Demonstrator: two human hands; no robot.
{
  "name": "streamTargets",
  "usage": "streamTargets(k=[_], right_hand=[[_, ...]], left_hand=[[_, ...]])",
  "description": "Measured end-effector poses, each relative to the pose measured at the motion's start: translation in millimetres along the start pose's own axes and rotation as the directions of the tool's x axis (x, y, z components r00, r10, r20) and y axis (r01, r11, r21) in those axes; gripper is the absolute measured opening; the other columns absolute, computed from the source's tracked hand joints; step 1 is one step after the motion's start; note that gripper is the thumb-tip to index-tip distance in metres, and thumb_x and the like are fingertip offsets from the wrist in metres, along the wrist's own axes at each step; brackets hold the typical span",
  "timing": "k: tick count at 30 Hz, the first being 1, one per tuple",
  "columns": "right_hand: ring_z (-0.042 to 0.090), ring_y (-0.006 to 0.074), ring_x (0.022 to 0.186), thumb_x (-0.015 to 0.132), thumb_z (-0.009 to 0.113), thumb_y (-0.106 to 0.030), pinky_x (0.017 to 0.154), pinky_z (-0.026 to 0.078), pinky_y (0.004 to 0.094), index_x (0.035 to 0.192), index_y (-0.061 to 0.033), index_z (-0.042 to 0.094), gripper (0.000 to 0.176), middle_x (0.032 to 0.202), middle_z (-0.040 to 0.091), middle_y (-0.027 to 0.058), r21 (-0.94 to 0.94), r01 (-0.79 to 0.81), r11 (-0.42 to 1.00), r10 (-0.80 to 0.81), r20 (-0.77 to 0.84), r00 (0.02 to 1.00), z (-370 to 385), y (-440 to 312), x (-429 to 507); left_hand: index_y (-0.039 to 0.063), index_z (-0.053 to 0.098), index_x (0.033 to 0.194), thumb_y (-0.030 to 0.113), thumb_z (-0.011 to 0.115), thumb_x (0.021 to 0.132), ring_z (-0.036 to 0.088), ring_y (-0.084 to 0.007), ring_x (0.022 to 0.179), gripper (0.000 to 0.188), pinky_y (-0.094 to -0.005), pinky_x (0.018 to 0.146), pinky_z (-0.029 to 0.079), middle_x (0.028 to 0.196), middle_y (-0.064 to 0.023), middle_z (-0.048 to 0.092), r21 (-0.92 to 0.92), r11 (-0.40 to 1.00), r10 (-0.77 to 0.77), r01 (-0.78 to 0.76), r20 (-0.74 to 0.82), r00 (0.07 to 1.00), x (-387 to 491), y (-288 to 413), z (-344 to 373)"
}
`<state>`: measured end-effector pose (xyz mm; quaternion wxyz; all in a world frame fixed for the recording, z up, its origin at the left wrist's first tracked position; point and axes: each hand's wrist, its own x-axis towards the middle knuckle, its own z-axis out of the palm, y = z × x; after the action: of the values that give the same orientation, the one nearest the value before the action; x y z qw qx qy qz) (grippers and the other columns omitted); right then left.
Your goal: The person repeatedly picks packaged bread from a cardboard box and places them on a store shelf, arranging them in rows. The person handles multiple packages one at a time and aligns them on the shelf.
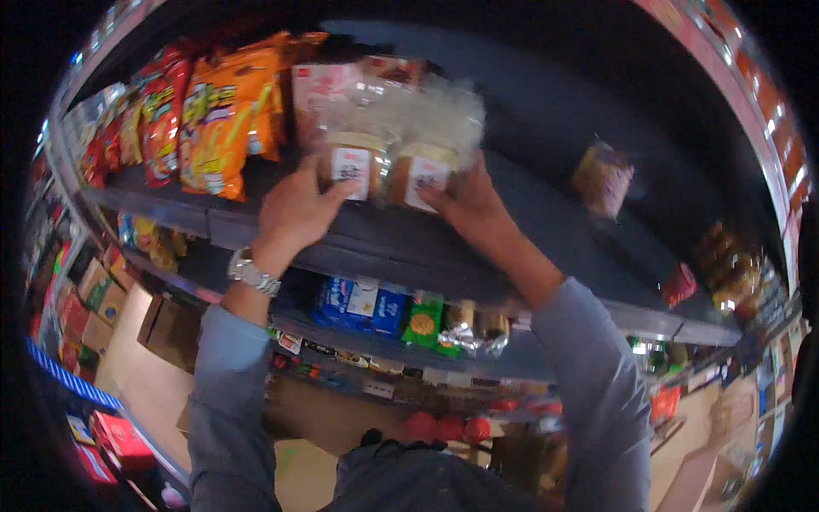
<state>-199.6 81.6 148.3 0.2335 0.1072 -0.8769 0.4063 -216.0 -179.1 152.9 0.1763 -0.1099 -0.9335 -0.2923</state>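
Note:
Two clear plastic packages with brown contents and white labels stand side by side at a dark shelf. My left hand [301,208], a metal watch [253,272] on its wrist, grips the left package [350,150] from its left side, thumb on the front. The right package [427,163] is held by my right hand [477,201] from its right side, thumb over the label. Fingers behind both packages are hidden. Pink and brown boxes [320,86] stand just behind. Left of these are orange snack bags [221,121] and red snack bags [163,115].
A single package [603,179] and a small red packet [678,283] sit farther right on the shelf [550,224]. Blue packs [361,306] and a green pack [423,318] lie on the shelf below. A cardboard box [169,333] is at the lower left.

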Motion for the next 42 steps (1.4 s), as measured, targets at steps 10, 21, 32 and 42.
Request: streamTargets(k=[10,21,32,42], right_hand=[[0.067,0.0174,0.100,0.091,0.076,-0.025,0.089,0.053,0.0297,0.125,0.0033,0.062,0.047,0.106,0.072,0.0115,0.222,-0.153,0.963,0.230,-0.379,0.896,-231,-23,-261],[0.061,0.0178,0.086,0.094,0.065,-0.020,0.071,0.050,0.0324,0.113,-0.0018,0.064,0.026,0.096,0.065,0.0073,0.499,-0.850,0.170,0.978,-0.191,0.083,-200,199,-742],[0.039,0.0359,0.139,0.090,0.067,-0.043,0.107,0.036,0.0526,0.157,-0.0127,0.025,0.085,0.155,0.037,0.0193,-0.559,-0.814,-0.157,0.986,-0.138,-0.095,-101,286,-816],[0.035,0.0413,0.137,0.079,0.074,-0.045,0.110,0.029,0.0569,0.154,-0.0095,0.029,0.094,0.151,0.035,0.0220,-0.701,-0.689,-0.185,0.966,-0.259,0.003,-102,308,-844]], left_hand=[[-0.004,0.047,0.143,0.043,0.042,0.106,0.048,-0.0311,0.135,0.059,-0.0372,0.113,0.035,0.146,-0.0201,0.051,-0.071,0.935,0.342,-0.347,-0.066,0.937,54,-94,13],[-0.003,0.046,0.144,0.039,0.047,0.104,0.048,-0.0308,0.134,0.058,-0.0379,0.113,0.035,0.146,-0.0196,0.050,0.185,0.926,0.333,-0.329,0.009,0.943,93,-129,-13],[-0.002,0.046,0.145,0.036,0.052,0.102,0.048,-0.0304,0.134,0.058,-0.0386,0.113,0.035,0.146,-0.0191,0.050,0.290,0.911,0.298,-0.291,0.020,0.954,87,-98,-16],[-0.001,0.045,0.145,0.033,0.056,0.099,0.047,-0.0301,0.133,0.058,-0.0392,0.113,0.035,0.146,-0.0186,0.049,0.317,0.907,0.277,-0.279,0.050,0.959,82,-96,-20]])
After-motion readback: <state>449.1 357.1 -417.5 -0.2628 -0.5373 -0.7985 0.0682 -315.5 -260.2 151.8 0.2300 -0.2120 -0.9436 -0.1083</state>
